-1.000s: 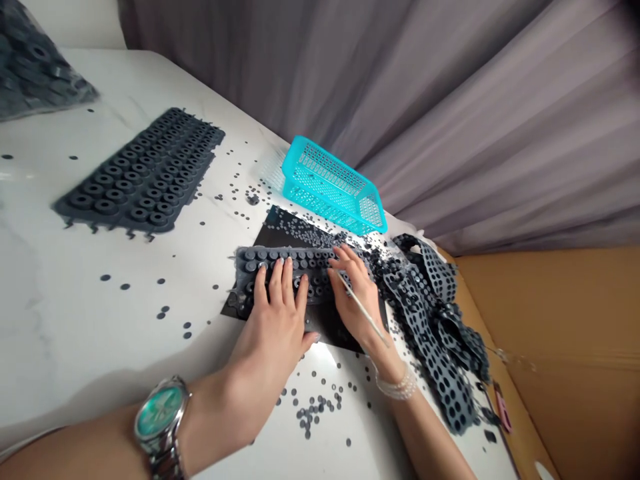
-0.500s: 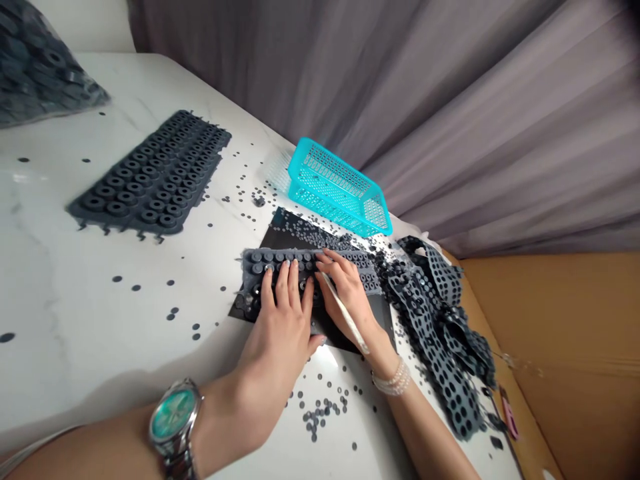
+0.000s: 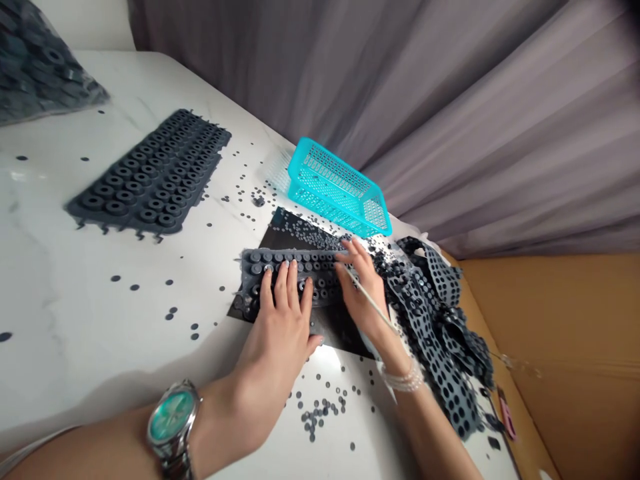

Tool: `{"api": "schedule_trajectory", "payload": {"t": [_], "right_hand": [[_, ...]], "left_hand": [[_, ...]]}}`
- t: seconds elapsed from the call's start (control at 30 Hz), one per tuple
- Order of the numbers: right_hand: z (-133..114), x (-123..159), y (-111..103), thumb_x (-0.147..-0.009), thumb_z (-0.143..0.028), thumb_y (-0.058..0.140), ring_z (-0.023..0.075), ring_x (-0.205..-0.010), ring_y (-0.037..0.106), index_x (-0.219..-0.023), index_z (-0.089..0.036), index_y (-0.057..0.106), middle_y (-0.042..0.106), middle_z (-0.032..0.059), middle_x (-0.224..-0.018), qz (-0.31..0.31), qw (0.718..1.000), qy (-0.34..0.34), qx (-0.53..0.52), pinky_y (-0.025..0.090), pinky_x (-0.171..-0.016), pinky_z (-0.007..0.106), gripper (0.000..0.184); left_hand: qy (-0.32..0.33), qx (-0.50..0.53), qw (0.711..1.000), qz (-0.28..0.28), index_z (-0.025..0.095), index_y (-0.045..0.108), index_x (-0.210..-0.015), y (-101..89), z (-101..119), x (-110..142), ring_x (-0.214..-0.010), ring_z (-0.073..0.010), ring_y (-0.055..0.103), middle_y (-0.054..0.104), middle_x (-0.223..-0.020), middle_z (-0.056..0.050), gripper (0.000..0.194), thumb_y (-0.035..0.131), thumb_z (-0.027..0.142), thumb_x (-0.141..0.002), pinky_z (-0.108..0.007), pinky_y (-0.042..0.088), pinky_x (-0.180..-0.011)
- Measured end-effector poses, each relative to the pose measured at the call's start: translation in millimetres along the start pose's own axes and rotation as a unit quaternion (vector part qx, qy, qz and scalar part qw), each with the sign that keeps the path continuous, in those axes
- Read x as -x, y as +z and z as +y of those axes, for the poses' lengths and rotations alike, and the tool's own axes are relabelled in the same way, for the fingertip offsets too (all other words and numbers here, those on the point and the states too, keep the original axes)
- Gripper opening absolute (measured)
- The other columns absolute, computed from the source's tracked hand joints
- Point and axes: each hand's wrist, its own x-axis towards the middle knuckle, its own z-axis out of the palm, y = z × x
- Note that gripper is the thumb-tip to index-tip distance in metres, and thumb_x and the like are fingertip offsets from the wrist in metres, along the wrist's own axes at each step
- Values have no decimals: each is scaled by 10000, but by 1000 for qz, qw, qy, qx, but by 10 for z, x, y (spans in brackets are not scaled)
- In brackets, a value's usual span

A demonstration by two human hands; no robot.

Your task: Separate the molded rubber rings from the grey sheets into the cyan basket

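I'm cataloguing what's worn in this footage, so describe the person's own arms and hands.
The left hand is ungloved, with a watch at its wrist: turquoise face, silver-coloured case, metal link band. The right hand is ungloved too, with a bracelet of pale, bead-like strands. No sleeve reaches either wrist.

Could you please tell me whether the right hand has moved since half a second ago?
Yes: judged against the turquoise basket, the right hand has shifted rightward in the view, toward the perforated strips.
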Motion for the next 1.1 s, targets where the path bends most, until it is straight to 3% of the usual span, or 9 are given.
{"api": "schedule_trajectory", "payload": {"t": [0.1, 0.2, 0.43, 0.67, 0.73, 0.87, 0.97, 1.1], "right_hand": [[-216, 49, 75, -958, -219, 463, 211, -1354, 432, -1054, -217, 596, 611, 93, -1293, -62, 996, -54, -34, 442, -1066, 434, 164], [-296, 47, 122, -964, -211, 453, 208, -1355, 431, -1057, -210, 587, 629, 103, -1267, -83, 993, -80, -37, 455, -1053, 431, 163], [-265, 16, 158, -962, -191, 445, 222, -1344, 448, -1043, -187, 585, 630, 139, -1257, -82, 992, -90, -14, 463, -1043, 435, 162], [-220, -24, 185, -974, -178, 403, 248, -1372, 408, -1113, -190, 560, 627, 157, -1241, -97, 982, -156, 43, 461, -1022, 471, 210], [-141, -81, 188, -982, -189, 374, 235, -1376, 400, -1116, -198, 557, 614, 155, -1252, -63, 989, -130, 37, 445, -1044, 471, 228], [43, -191, 156, -982, -261, 385, 235, -1344, 441, -1125, -218, 555, 638, 121, -1194, 46, 999, -1, 19, 433, -1058, 504, 226], [49, -167, 93, -959, -281, 450, 254, -1393, 373, -1125, -212, 576, 635, 115, -1221, 26, 999, 23, 19, 396, -1090, 530, 219], [-115, 6, 21, -951, -237, 473, 223, -1387, 386, -1070, -222, 596, 571, 96, -1343, -32, 999, -12, -19, 412, -1100, 461, 173]], "left_hand": [[-1, 5, 1000, -10, 92, 288, -1474, -28, -2, -2, -1435, -413, 115, 167, -1535, -264, 813, 567, 530, -849, -589, 138, -1149], [4, -5, 1000, -7, 69, 299, -1471, -32, -2, 3, -1434, -417, 121, 180, -1527, -281, 808, 552, 530, -858, -589, 136, -1149], [9, -32, 999, -5, 61, 294, -1479, -23, 2, 19, -1433, -416, 147, 190, -1530, -281, 824, 505, 571, -867, -591, 149, -1145], [11, -32, 999, -4, 60, 265, -1488, -45, -10, 27, -1433, -411, 166, 211, -1525, -279, 829, 496, 567, -874, -584, 154, -1148], [7, -19, 1000, -4, 75, 262, -1488, -43, -12, 30, -1428, -416, 180, 222, -1523, -277, 822, 510, 559, -871, -580, 163, -1147], [3, 1, 1000, 10, 103, 283, -1481, -26, -7, 30, -1426, -415, 187, 251, -1519, -263, 824, 555, 555, -847, -589, 155, -1146], [1, 3, 1000, 18, 100, 289, -1478, -8, 0, 30, -1428, -414, 181, 247, -1519, -266, 832, 573, 551, -838, -596, 150, -1145], [6, -3, 1000, 30, 81, 288, -1475, 13, 3, 44, -1431, -421, 158, 225, -1519, -281, 819, 564, 535, -851, -605, 149, -1141]]}}
